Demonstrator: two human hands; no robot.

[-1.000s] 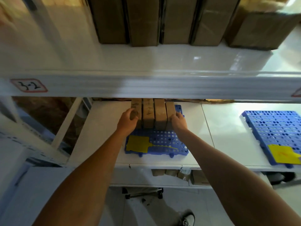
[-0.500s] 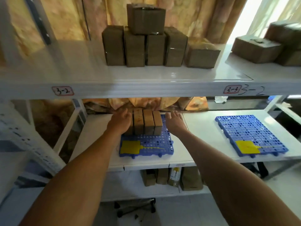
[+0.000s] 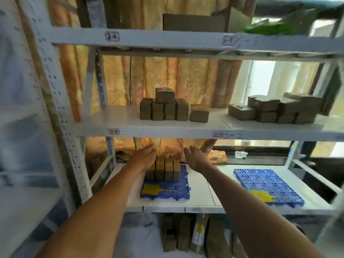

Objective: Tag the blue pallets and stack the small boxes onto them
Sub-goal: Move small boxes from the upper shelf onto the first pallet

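A blue pallet (image 3: 181, 190) with a yellow tag (image 3: 150, 189) lies on the lower white shelf. A row of small brown boxes (image 3: 166, 171) stands upright at its back edge. My left hand (image 3: 144, 155) hovers above the row's left end, fingers apart, holding nothing. My right hand (image 3: 195, 156) is lifted to the right of the row, open and empty. A second blue pallet (image 3: 266, 181) with its own yellow tag (image 3: 262, 196) lies to the right and carries no boxes.
The shelf above (image 3: 119, 118) holds a cluster of small brown boxes (image 3: 164, 107) and another pile (image 3: 275, 108) at the right. More packages (image 3: 186, 233) stand below the lower shelf. A white upright post (image 3: 61, 108) is at the left.
Both hands have let go of the row of boxes on the pallet and risen above it, spreading apart. The view has tilted upward, showing more shelves.
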